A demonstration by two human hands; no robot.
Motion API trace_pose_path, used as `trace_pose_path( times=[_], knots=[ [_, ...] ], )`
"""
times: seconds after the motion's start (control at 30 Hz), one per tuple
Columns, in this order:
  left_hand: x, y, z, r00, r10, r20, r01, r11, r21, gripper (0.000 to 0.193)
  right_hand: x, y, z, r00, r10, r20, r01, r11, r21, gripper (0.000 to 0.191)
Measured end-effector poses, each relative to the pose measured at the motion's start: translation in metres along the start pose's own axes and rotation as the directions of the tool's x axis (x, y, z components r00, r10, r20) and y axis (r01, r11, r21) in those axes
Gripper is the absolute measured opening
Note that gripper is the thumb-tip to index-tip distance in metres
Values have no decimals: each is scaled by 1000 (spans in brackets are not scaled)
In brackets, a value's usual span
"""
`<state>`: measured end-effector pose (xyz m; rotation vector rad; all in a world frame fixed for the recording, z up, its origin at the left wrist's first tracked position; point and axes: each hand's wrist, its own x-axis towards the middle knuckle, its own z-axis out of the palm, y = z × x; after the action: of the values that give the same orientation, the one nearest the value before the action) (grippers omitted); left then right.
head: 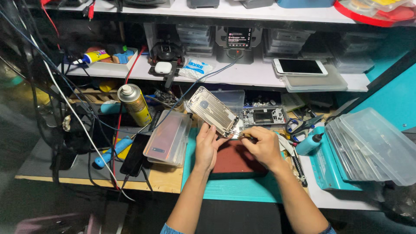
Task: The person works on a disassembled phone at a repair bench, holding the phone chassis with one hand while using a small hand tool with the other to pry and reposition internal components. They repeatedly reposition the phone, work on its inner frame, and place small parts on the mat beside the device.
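Head view: left hand (206, 145) clamps tilted phone housing (214, 112); right hand (262, 147) pinches small tool (245, 136), best worked gently at the housing's lower edge.

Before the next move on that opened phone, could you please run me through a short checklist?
1. Left hand steadies the tilted phone housing: ok.
2. Right hand has its thin tool at the housing's lower corner: ok.
3. Tool tip seated: cannot tell, too small.
4. Red-brown pad lies under the hands: ok.
5. Spray can stands upright, apart from the hands: ok.
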<state>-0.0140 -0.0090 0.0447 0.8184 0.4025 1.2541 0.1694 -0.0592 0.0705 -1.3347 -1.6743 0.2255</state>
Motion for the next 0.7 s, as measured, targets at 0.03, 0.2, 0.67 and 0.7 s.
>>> trace_pose_path(
  times=[0.03, 0.2, 0.67, 0.7],
  knots=[
    [0, 0, 0, 1000, 3, -2, -3, 1000, 1, 32, 0, 0, 1, 999, -37, -13, 36, 999, -21, 11],
    [3, -7, -1, 1000, 13, -14, -13, 1000, 3, 32, -3, 3, 3, 989, -139, -54, 137, 990, -36, 12],
    [-7, 5, -35, 934, 233, -271, -171, 958, 232, 31, 23, 25, 7, 997, 55, -53, -62, 988, -142, 14],
    [-9, 7, -38, 929, 241, -280, -176, 955, 238, 31, 28, 26, 14, 997, 70, -21, -72, 985, -155, 15]
  ],
)
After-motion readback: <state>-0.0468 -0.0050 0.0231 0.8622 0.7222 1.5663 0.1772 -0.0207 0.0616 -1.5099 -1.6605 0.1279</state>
